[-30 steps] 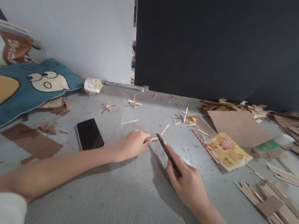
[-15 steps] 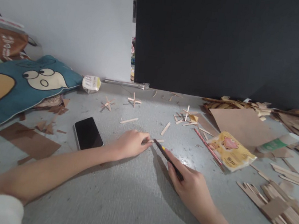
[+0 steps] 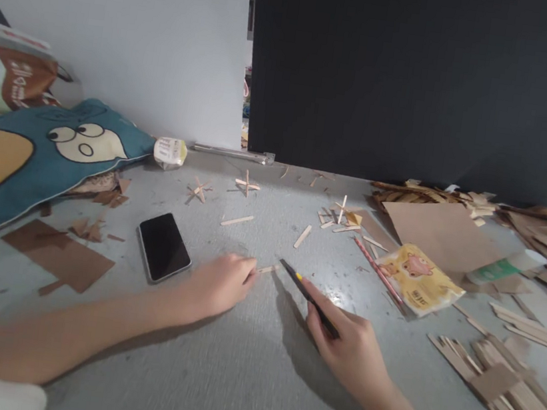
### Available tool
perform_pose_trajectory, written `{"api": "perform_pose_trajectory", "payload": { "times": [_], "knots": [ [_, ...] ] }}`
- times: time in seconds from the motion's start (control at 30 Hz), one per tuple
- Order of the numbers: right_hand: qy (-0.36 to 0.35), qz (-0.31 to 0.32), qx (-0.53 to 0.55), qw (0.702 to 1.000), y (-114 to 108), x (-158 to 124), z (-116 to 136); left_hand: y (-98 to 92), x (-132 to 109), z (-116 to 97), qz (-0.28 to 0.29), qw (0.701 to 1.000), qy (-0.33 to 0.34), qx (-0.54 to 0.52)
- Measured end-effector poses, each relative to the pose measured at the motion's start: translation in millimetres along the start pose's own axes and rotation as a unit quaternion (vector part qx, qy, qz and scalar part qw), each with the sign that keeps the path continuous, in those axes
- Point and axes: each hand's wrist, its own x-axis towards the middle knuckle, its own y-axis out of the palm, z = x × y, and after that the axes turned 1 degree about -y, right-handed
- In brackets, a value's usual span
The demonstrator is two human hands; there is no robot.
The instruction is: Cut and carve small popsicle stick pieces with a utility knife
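Closed fingers of my left hand [image 3: 223, 282] hold one end of a small wooden stick [image 3: 268, 269] low over the grey table [image 3: 211, 372]. My right hand [image 3: 355, 350] grips a black utility knife [image 3: 314, 299] with a yellow patch. The knife's tip points at the stick's free end, with a slight gap between them. Beyond my hands lie two loose stick pieces, one to the left [image 3: 237, 220] and one nearer the middle [image 3: 302, 236]. Small crossed-stick shapes stand farther back, including one upright [image 3: 247, 184].
A phone [image 3: 164, 246] lies beside my left forearm, with brown card scraps [image 3: 60, 254] to its left. Right of my knife are a yellow packet [image 3: 420, 278], a red striped straw [image 3: 380, 271], a glue stick [image 3: 504, 268] and a bundle of wooden sticks [image 3: 502, 383]. A dark panel rises behind.
My left hand has drawn back toward me and to the left, taking the stick slightly away from the knife tip. My right hand with the knife has barely moved.
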Motion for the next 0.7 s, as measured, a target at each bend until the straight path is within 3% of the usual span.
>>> {"api": "perform_pose_trajectory", "payload": {
  "times": [0.1, 0.23, 0.37, 0.57, 0.7],
  "knots": [
    [-0.031, 0.006, 0.013, 0.999, 2, 1, 0, -5.6, -15, 0, -0.003, 1.0, -0.005, 0.0],
    [-0.061, 0.021, 0.027, 0.998, 1, 1, 6, -13.7, -15, 7, -0.023, 0.994, 0.077, -0.072],
    [-0.087, 0.043, 0.04, 0.994, 0, -3, 18, -15.7, -8, 20, 0.041, 0.982, 0.143, -0.12],
    [-0.105, 0.069, 0.039, 0.991, 0, -8, 18, -14.0, -2, 33, 0.056, 0.979, 0.161, -0.115],
    [-0.1, 0.069, 0.043, 0.992, 0, -7, 13, -13.6, -1, 34, 0.097, 0.977, 0.172, -0.077]
  ]
}}
